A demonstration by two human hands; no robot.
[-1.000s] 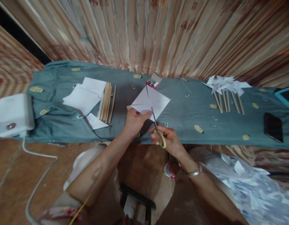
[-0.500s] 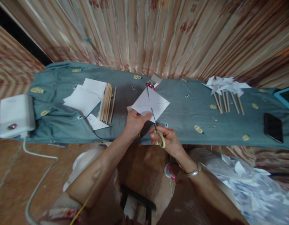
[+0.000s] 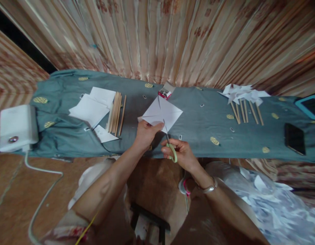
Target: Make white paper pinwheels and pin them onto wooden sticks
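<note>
— Where is the paper, and who holds what?

— The white paper square point(image 3: 163, 110) hangs just above the cloth-covered surface point(image 3: 198, 129). The left hand point(image 3: 146, 133) has its grip pinched on the near-left edge. The right hand point(image 3: 181, 154) has its grip closed through the green scissors point(image 3: 170, 146), with the blades at the near corner on a diagonal crease.

— What makes this cut clean?

— Probably a taut sheet pinched close to the blades, and a cut that tracks the crease.

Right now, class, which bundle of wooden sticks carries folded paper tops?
The sticks at the right, topped with white paper shapes; the left bundle lies bare.
</note>
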